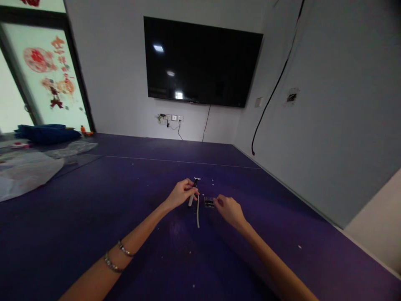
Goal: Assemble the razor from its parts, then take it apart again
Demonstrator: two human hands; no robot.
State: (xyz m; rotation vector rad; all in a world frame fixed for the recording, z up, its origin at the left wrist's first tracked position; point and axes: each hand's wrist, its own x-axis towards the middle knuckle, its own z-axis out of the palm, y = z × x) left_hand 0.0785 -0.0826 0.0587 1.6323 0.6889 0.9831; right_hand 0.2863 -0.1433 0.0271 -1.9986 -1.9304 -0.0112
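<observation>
My left hand (183,193) is closed around a tool (196,183) with a bright T-shaped head, a dark neck and a light-grey handle; its exact kind cannot be made out. Below those fingers, a pale, slightly curved strip (198,215) extends toward me; whether it belongs to the tool is unclear. My right hand (230,210) has its fingers pinched together at the right edge of a small clear case (209,202) with dark pieces inside. The case is just right of the pale strip, low over or on the purple floor (175,259).
Small white scraps (213,182) dot the floor. Clear plastic sheeting (31,171) and dark blue fabric (46,133) lie at the left. Ahead, a television (203,62) hangs on the wall above sockets (174,118). A black cable (275,85) dangles along the right wall.
</observation>
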